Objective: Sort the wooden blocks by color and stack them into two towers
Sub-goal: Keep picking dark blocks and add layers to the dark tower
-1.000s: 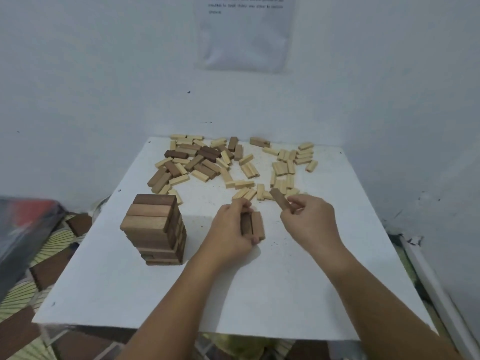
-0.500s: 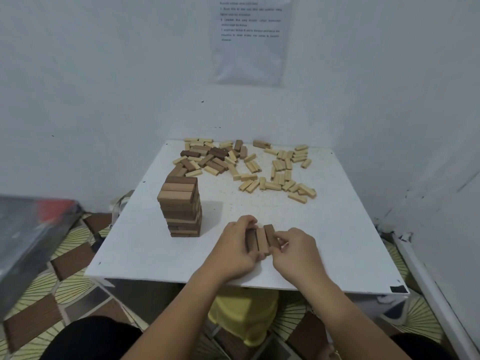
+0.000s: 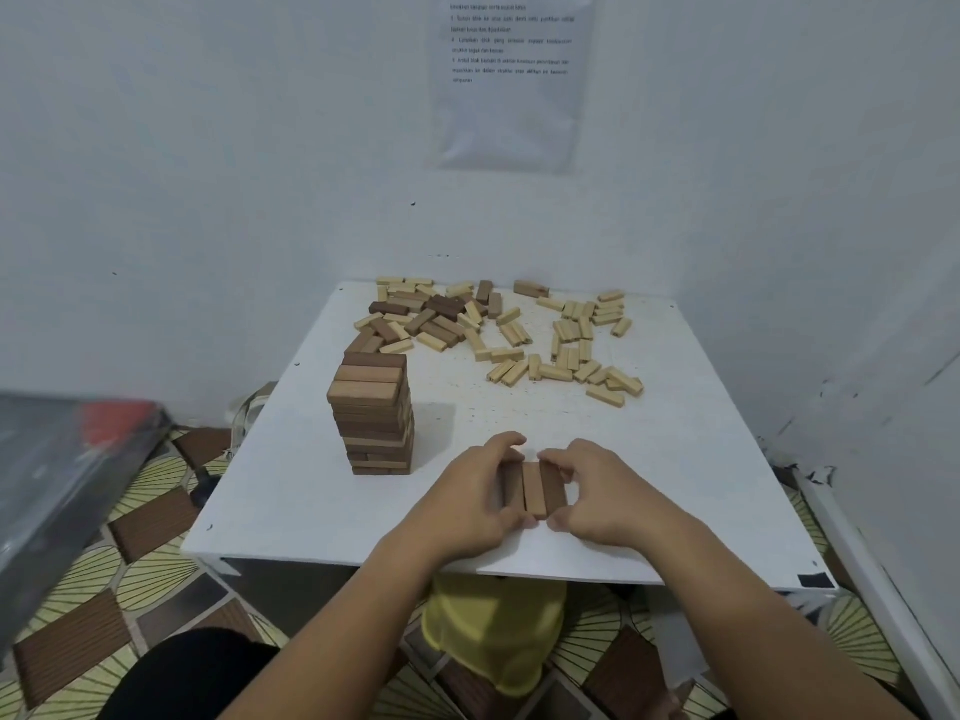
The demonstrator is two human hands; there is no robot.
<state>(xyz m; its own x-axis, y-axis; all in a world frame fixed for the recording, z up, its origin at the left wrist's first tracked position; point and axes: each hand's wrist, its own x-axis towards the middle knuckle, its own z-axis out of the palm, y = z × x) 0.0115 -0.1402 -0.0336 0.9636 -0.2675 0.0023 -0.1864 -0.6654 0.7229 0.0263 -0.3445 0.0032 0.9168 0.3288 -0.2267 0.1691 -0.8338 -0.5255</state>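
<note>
Three brown blocks (image 3: 533,488) lie side by side in a row near the front of the white table (image 3: 675,485). My left hand (image 3: 475,485) grips the row from its left side, and my right hand (image 3: 597,491) grips it from the right, fingers curled over the ends. A tower of brown blocks (image 3: 373,419) stands on the table to the left of my hands. Loose dark blocks (image 3: 441,317) and pale blocks (image 3: 571,350) lie scattered at the back of the table.
The table stands in a corner with white walls behind and to the right. A printed sheet (image 3: 511,70) hangs on the back wall. A yellow stool (image 3: 493,636) sits under the table. A grey case (image 3: 62,475) lies at the left over patterned floor.
My right hand brought a brown block from the pile and set it beside the two held by my left hand. Both hands now squeeze the three together. The camera pulled back.
</note>
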